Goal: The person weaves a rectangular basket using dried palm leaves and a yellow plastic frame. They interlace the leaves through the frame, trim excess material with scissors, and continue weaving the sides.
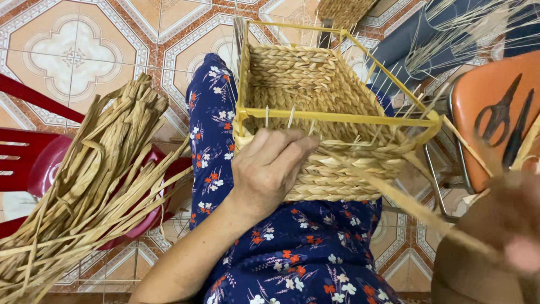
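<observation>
Head view: looking straight down at a person seated on a tiled floor, a half-woven basket (315,112) resting on their lap over a navy floral garment (304,253).
Basket: braided straw-coloured walls built up inside a yellow wire frame (337,117); the frame stands higher than the weave, so the upper part is bare rods. It lies tipped with its open mouth away from the wearer, which puts the near wall up where the fingers can reach it.
Left hand (270,169): pressed against the near wall just under the yellow crossbar, fingers curled onto the top rows of braid — it looks to be pinning the weave flat and steadying the basket. It clamps the wall rather than closing round any loose thing.
Right hand (509,225): low at the right edge, blurred and very close to the lens; it appears closed on a long flat straw strand (416,208) that runs taut from the basket's near right corner down toward it, though the blur hides the fingers.
Fibre bundle (95,186): a thick sheaf of dried flat strands lying across a red plastic stool (34,163) on the left — near, within an arm's stretch.
Scissors (498,115): a dark pair lying on an orange chair seat (484,95) at the right, beside another dark tool I cannot make out.
Loose thin stalks (467,28): fanned at top right, well apart from both hands.
</observation>
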